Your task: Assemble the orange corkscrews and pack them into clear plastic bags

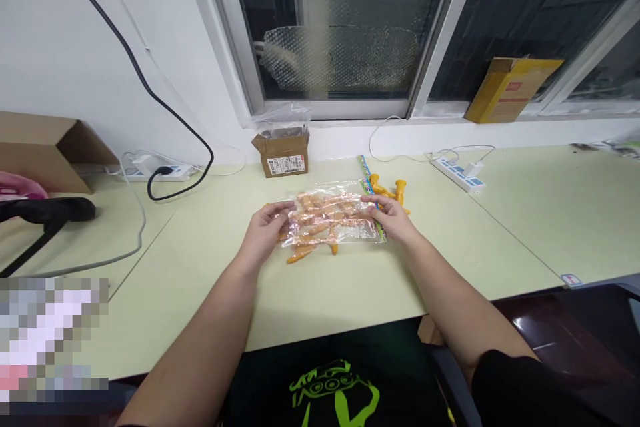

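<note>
Both hands hold a clear plastic bag flat above the table. Several orange pieces show through it, and a blue-green strip runs down its right end. My left hand is closed on the bag's left end. At the strip end, my right hand pinches the bag between thumb and fingers. Orange-yellow pieces lie on the table below the bag's lower edge, partly hidden by it. More yellow pieces lie just beyond my right hand, beside another blue-green strip.
The pale table meets the wall under a window. A small cardboard box stands at the back. Power strips with cables lie on both sides. A large box and black stand are at left.
</note>
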### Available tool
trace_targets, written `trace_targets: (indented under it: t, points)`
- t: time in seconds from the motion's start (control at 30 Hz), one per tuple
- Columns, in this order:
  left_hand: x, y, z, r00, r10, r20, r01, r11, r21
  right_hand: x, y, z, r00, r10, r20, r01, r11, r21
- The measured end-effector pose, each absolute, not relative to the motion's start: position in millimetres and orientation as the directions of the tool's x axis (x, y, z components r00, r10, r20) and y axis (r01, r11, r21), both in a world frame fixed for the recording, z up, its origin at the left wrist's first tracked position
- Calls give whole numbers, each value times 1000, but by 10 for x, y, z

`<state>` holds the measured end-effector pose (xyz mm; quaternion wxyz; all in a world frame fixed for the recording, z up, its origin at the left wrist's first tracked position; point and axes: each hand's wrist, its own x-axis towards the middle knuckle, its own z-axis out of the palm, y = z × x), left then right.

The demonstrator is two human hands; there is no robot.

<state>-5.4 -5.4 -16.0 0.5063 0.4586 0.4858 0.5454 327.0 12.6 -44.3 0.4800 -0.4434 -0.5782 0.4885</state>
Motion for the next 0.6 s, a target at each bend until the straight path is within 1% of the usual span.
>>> trace_targets:
  t: [0.1, 0.17, 0.23, 0.37, 0.5, 0.6]
  points:
    - [-104, -46, -106, 2, 1000, -16, -243, 16, 970, 3304, 116, -439, -207, 972, 115, 17, 121, -993]
    - [-121, -62, -79, 79, 997, -26, -279, 47, 959, 3336, 118, -452, -257, 957, 134, 26, 145, -989]
    - [-118, -93, -72, 106, 994, -27, -234, 51, 971, 3368, 124, -470, -312, 933, 178, 62, 207, -976]
    - [-89, -139, -111, 53, 999, 14, -44, -11, 999, 3393, 115, -469, -423, 875, 234, 144, 320, -936]
    - [-107, -122, -151, 95, 993, 65, 23, -68, 997, 3357, 78, -414, -436, 872, 223, 167, 322, -932]
    - [-142, -102, -148, 121, 992, 39, 64, -47, 997, 3333, 48, -357, -422, 881, 214, 130, 293, -947]
